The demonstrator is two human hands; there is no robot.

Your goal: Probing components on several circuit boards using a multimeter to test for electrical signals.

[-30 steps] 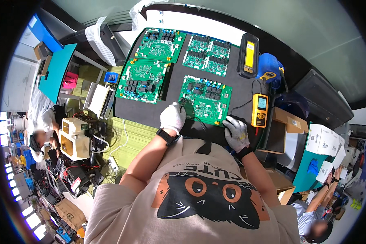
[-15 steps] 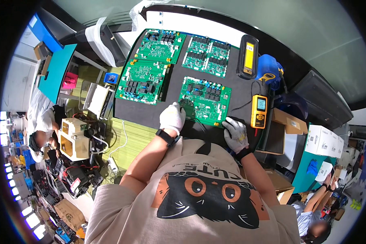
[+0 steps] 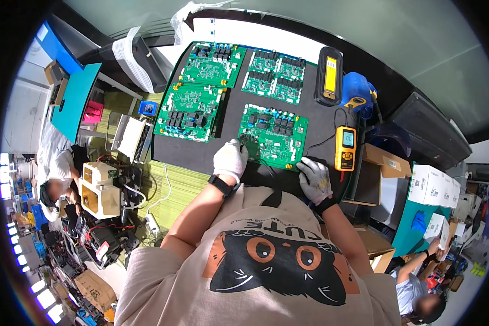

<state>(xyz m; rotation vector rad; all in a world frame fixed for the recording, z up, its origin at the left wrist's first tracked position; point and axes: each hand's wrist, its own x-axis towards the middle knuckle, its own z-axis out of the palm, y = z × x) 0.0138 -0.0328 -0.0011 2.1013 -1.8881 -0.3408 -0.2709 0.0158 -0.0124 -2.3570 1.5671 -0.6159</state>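
A green circuit board (image 3: 277, 137) with black relays along its far side lies in front of me on the dark mat. At its left edge is my left hand (image 3: 231, 160), in a white glove, with fingers pinched together; a small dark item shows at the fingertips, too small to name. My right hand (image 3: 315, 182), in a greyish glove with yellowish marks, grips the board's near right corner between its fingers. To the right of the board lies a yellow handheld meter (image 3: 345, 148) with a lit display. Its thin dark leads run toward the board.
Two larger green boards (image 3: 186, 111) lie on the left of the mat, and a panel of smaller boards (image 3: 274, 76) at the back. A black-and-yellow device (image 3: 330, 76) and a blue tool (image 3: 358, 93) stand back right. An opened carton (image 3: 383, 163) adjoins the right edge.
Both my hands stay in place at the board. The view has shifted very slightly. At the far right, a co-worker's arms and the white box in their hands have moved.
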